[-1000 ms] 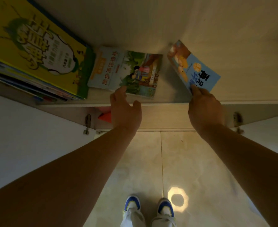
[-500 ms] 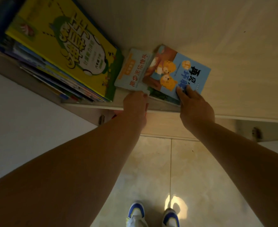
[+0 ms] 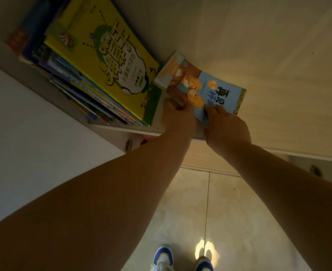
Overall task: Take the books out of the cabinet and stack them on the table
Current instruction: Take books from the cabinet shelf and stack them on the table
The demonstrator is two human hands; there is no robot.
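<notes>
Dark shadow swallows the far left of the cabinet shelf [image 3: 278, 79], where the lower books of a slanted pile [image 3: 79, 94] blur into stripes, their titles unreadable under the yellow book [image 3: 106, 55] on top. Just right of that pile a pale book [image 3: 168, 72] lies flat, mostly covered by the blue book [image 3: 218, 90] resting on it. Left hand [image 3: 178, 118] grips the near edge of the pair, fingers curled, seemingly underneath. Right hand [image 3: 226, 128] pinches the blue cover's near corner, its fingertips hidden. Below, a tiled floor [image 3: 239, 212] and two blue-and-white shoes [image 3: 164, 258], cut off by the frame.
</notes>
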